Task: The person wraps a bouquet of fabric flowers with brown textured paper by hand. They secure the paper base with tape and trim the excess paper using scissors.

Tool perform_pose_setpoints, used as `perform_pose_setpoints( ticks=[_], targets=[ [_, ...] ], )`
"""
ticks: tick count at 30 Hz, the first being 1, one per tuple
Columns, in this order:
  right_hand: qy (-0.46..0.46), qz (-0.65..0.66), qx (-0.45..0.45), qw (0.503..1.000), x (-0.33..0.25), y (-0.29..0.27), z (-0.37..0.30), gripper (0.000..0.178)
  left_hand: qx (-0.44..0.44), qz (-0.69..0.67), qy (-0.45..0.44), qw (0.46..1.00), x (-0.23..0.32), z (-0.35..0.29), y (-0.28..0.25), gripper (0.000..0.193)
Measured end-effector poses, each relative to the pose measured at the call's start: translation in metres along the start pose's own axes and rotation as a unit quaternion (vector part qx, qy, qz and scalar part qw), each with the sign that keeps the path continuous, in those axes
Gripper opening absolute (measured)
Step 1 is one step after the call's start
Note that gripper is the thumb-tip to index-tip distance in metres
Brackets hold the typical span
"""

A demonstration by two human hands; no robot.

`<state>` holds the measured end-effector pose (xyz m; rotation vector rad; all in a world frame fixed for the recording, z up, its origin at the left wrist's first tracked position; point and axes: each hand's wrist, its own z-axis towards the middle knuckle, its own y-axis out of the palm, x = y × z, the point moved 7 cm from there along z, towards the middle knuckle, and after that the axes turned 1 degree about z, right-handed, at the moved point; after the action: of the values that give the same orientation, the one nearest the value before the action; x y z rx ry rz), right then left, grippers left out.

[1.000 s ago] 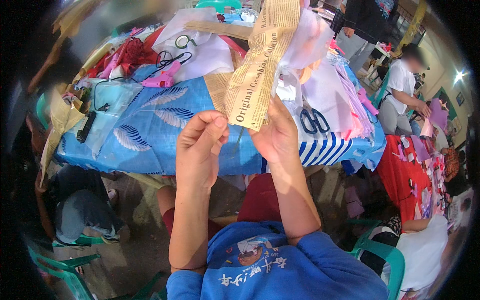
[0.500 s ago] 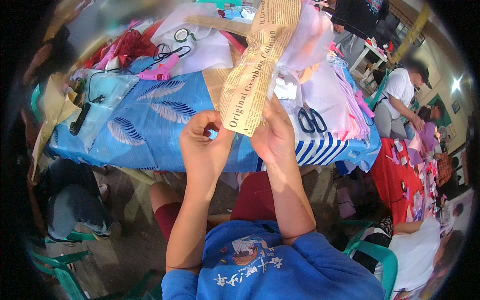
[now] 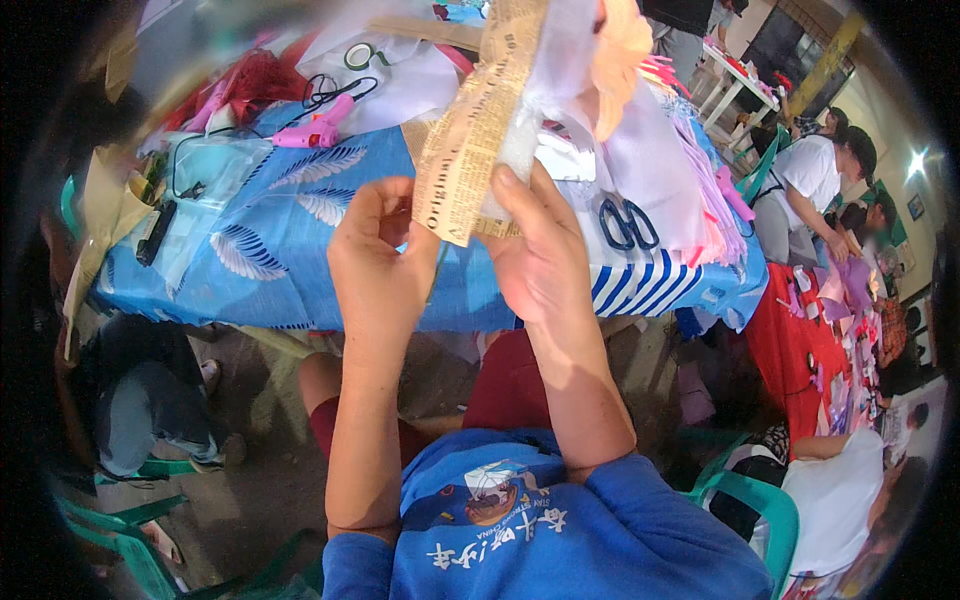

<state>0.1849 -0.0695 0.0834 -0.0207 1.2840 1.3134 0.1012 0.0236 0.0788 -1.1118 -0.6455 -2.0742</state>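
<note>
In front of me, above the table's near edge, is a bundle in tan newsprint-pattern wrapping paper (image 3: 470, 140). White translucent wrap (image 3: 518, 145) shows along its right side, and an orange ruffled, flower-like piece (image 3: 618, 70) stands out at its upper right. My left hand (image 3: 375, 245) is closed, thumb and fingers pinching the paper's lower left edge. On the other side my right hand (image 3: 540, 245) grips the lower end of the bundle, thumb lying over the white wrap; its other fingers are partly hidden behind.
The table has a blue leaf-patterned cover (image 3: 250, 260). Dark-handled scissors (image 3: 628, 224) lie right of my hands. At the left are a pink glue gun (image 3: 318, 125), green tape (image 3: 358, 56) and a black tool (image 3: 157, 232). A person in white (image 3: 815, 170) works at a red table (image 3: 775, 330).
Both hands have shifted slightly left with the bundle. The bundle has turned, so more white wrap and the orange piece show on its right. The right thumb now lies over the white wrap.
</note>
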Motion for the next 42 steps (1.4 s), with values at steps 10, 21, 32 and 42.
perform_pose_setpoints(
  ticks=[10,21,32,42],
  targets=[
    [-0.022,-0.093,0.015,0.995,-0.001,0.013,0.015,0.04,-0.046,-0.069,-0.206,0.975,-0.026,0.003,0.003,0.022],
    [-0.021,-0.118,-0.006,0.993,0.002,0.015,0.02,0.039,-0.056,-0.101,-0.197,0.973,-0.033,0.003,0.0,0.021],
    [-0.04,-0.134,-0.018,0.99,-0.002,0.018,0.022,0.041,-0.088,-0.109,-0.214,0.967,-0.034,0.004,-0.004,0.017],
    [-0.124,-0.211,-0.029,0.969,-0.006,0.014,0.02,0.044,-0.092,-0.113,-0.248,0.958,-0.039,-0.001,0.001,0.018]
  ],
)
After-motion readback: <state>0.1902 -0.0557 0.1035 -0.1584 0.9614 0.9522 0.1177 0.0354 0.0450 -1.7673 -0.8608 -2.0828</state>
